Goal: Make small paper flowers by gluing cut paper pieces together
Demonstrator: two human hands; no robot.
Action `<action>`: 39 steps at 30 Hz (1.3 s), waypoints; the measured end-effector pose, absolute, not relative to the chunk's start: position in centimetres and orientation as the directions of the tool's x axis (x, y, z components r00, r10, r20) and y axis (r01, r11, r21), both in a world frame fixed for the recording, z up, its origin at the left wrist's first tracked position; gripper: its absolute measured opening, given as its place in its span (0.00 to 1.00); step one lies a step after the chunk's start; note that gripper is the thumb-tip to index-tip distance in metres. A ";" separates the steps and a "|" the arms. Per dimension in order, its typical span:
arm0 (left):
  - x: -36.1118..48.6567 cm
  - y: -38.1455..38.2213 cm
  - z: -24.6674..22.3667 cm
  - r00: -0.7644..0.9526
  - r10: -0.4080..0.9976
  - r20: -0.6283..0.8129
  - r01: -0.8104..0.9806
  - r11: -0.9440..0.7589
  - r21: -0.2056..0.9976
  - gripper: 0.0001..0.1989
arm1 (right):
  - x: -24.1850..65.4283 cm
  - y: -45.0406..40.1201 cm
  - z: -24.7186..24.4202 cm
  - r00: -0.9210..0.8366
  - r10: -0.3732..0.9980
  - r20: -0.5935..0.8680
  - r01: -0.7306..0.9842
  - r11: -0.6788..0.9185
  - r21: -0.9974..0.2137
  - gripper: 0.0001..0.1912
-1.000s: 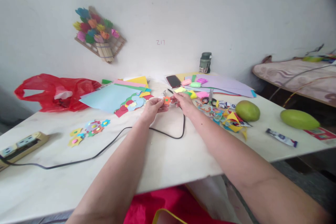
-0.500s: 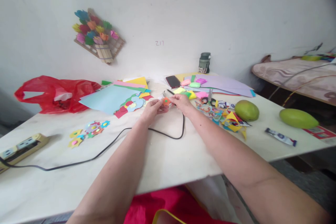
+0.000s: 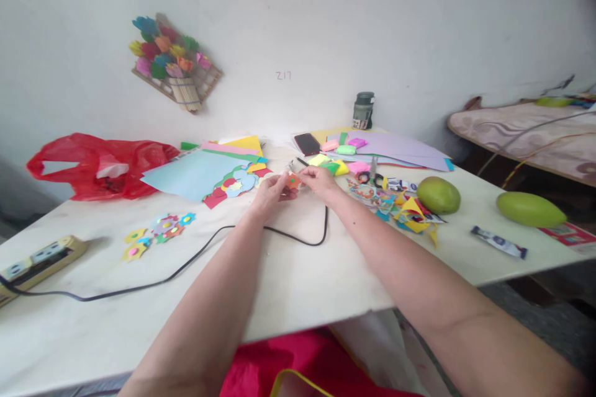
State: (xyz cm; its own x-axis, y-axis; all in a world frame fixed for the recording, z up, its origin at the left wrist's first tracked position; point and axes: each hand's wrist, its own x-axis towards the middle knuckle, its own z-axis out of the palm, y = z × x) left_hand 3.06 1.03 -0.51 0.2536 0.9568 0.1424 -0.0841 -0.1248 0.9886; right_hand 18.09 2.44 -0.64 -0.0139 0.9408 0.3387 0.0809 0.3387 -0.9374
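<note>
A small orange paper flower point(image 3: 293, 182) with a green centre is held up over the middle of the table. My left hand point(image 3: 271, 195) pinches it from the left side, fingers curled beneath. From the other side, my right hand point(image 3: 320, 182) is closed with its fingertips at the flower's edge; its lower fingers are hidden. Just behind the hands stands a grey-tipped black tool or plug point(image 3: 298, 164), too small to make out. To the left lie several finished-looking paper flowers point(image 3: 166, 226) with coloured centres. Soft clay packets point(image 3: 342, 167) in bright colours lie beyond my right hand.
A black cable point(image 3: 205, 252) crosses the table from a power strip point(image 3: 44, 263). Scissors point(image 3: 371, 177), paper scraps point(image 3: 412, 214), two green mangoes point(image 3: 438, 195) and a glue tube point(image 3: 499, 242) are at right. Coloured paper sheets point(image 3: 190, 172), a red bag point(image 3: 102, 161) and a phone point(image 3: 307, 144) sit behind.
The orange flower has tilted slightly and shifted a little lower between my fingertips. My right fingers have moved slightly at its edge; both arms stay nearly where they were.
</note>
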 end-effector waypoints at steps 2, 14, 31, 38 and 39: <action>3.0 1.1 -0.5 0.253 0.959 0.126 -0.089 -0.106 0.990 0.22 | 18.1 2.4 -0.6 -0.022 0.940 0.341 0.068 0.341 -0.937 0.06; 3.5 1.0 -0.5 0.165 0.969 0.186 -0.095 -0.172 0.981 0.18 | 17.3 1.0 0.1 -0.101 0.987 0.122 -0.093 0.112 -0.989 0.17; 3.7 0.5 -0.1 0.195 0.969 0.152 -0.085 -0.138 0.987 0.16 | 17.6 1.2 0.0 -0.068 0.993 0.095 -0.083 0.089 -0.993 0.13; 3.9 0.5 -0.2 0.204 0.962 0.181 -0.067 -0.171 0.983 0.16 | 17.5 1.0 0.3 0.021 0.997 0.070 -0.071 0.071 -0.995 0.11; 3.9 0.5 -0.2 0.202 0.962 0.183 -0.063 -0.174 0.983 0.16 | 17.5 1.1 0.2 0.024 0.997 0.070 -0.077 0.071 -0.995 0.11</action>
